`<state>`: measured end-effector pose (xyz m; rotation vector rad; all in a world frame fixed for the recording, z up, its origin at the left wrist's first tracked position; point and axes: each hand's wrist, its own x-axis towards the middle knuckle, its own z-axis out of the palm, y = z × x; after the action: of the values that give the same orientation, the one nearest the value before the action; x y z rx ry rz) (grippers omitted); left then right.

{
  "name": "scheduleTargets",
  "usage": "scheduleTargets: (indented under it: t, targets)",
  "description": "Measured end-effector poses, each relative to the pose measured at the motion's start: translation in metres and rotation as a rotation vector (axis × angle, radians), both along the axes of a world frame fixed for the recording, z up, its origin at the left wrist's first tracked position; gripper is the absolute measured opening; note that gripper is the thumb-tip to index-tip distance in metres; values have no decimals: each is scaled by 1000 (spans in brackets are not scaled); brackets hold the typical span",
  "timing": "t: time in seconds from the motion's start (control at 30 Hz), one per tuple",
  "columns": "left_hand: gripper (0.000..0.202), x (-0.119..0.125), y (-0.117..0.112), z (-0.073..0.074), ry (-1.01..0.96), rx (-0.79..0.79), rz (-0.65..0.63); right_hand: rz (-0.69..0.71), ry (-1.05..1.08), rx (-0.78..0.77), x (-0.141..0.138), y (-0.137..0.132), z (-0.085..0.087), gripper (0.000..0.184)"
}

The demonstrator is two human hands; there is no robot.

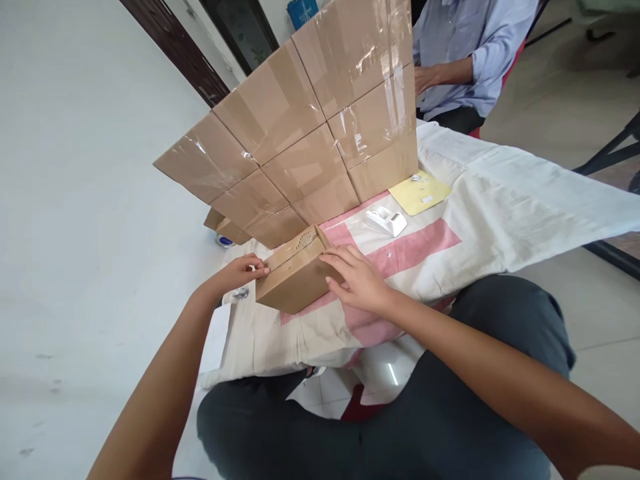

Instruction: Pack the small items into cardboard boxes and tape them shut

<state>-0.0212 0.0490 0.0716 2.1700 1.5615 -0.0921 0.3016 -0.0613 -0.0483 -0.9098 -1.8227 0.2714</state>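
Note:
A small brown cardboard box sits on the cloth-covered table in front of me, with a seam running along its top and a dark printed pattern near the far end. At its left end, my left hand has its fingers curled and pressed together against the top edge. My right hand lies against the right side and upper edge, fingers stretched out and slightly apart. Just beyond the box stands a white plastic device, which no hand touches.
A tall wall of taped cardboard boxes rises behind the box. To the right lies a yellow sheet with small pieces on it. A white wall borders the left. Another person sits behind the cardboard wall.

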Motion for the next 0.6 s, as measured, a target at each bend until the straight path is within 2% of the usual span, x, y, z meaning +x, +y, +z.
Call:
scheduleTargets:
  t: [0.1,0.2,0.27,0.33,0.43,0.53,0.6]
  targets:
    - [57,-2,5,-12,-78,38,106,32,-52,-34,0,9,-11,49]
    - [65,-1,4,-20,-146,3,177,15,-49,-81,-3,12,-21,52]
    - [67,0,-1,-24,-180,-33,208,-30,-78,-133,-1,16,-21,47]
    - [68,0,-7,-27,-219,-46,238,-126,-163,-241,11,25,-12,33]
    - [74,-1,-8,-35,-301,-31,280,-358,-264,-412,54,52,15,21]
    - [81,-3,0,-49,-402,2,309,-590,-253,-489,116,86,36,32]
    - [84,-4,7,-60,-465,52,321,-750,-253,-544,153,103,36,39]
